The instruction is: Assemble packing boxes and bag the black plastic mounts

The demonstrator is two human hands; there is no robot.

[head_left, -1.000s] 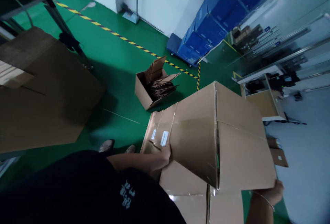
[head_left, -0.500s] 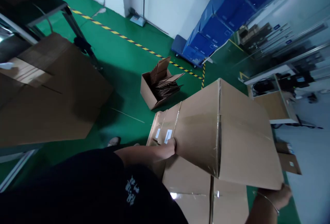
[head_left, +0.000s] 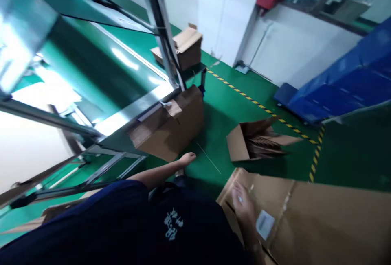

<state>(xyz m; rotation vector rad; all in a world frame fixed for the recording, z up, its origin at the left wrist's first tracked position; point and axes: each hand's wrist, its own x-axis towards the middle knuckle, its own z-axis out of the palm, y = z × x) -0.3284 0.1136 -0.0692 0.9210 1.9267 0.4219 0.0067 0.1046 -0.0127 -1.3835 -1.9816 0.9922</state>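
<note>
A large brown cardboard box [head_left: 320, 220] with a white label [head_left: 264, 224] fills the lower right. My right hand [head_left: 243, 207] rests on its left end beside the label; it is blurred by motion and its fingers seem to lie flat on the cardboard. My left hand [head_left: 186, 158] is stretched out over the green floor with the fingers straight and nothing in them. It is nearest a brown carton [head_left: 171, 128] that stands under the edge of a green workbench [head_left: 100, 73].
An open carton of flat cardboard pieces [head_left: 255, 145] lies on the green floor. Another carton [head_left: 187, 47] sits at the bench's far end. A blue stack on a trolley [head_left: 336, 94] stands at right, behind a yellow-black floor line [head_left: 259, 105]. The bench's metal frame [head_left: 100, 167] is at left.
The view has swung left and up toward the workbench. My left hand has left the box and reached out to the left. My right hand moved from the box's far corner to the labelled end.
</note>
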